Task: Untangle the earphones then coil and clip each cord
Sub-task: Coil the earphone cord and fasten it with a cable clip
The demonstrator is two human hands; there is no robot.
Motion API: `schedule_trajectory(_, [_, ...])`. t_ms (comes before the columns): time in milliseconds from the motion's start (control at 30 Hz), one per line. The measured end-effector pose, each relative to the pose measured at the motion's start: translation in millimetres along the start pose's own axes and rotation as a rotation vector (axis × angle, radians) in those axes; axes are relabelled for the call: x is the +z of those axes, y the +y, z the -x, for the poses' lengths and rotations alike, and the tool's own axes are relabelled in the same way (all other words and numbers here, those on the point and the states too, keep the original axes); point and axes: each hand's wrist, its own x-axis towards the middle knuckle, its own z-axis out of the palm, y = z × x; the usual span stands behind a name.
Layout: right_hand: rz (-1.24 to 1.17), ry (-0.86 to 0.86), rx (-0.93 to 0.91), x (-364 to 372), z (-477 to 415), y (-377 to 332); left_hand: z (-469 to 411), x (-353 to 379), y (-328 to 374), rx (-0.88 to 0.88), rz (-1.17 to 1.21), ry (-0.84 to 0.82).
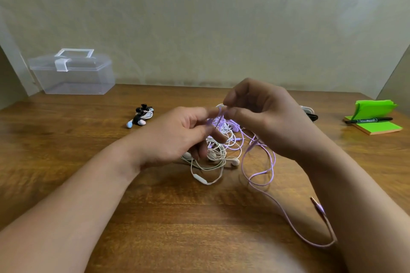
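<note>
A tangle of white earphones (216,157) and purple earphones (258,168) lies in the middle of the wooden table (166,217). My left hand (177,137) and my right hand (264,113) are raised just above it, both pinching the purple cord near its top. The purple cord loops down to the right and ends in a jack plug (317,205) by my right forearm. A white inline remote (199,178) lies at the front of the tangle. A coiled, clipped set (142,116) with black clips sits at the left.
A clear plastic box (73,73) with a lid stands at the back left against the wall. Green sticky notes (377,126) with a black marker (369,120) on them lie at the far right. A dark object (311,116) shows behind my right hand.
</note>
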Motion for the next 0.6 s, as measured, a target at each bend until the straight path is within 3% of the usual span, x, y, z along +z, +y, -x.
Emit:
schedule_trajectory(267, [-0.035,0.065,-0.008,0,-3,3,7,1,12,0.034,0.089,-0.239])
schedule_trajectory(467, [-0.585,-0.004,0.19,3,-9,14,8,-4,5,0.062,0.437,-0.273])
schedule_trajectory(600, [-0.696,-0.01,0.276,5,-9,20,5,-5,0,0.095,0.549,-0.239])
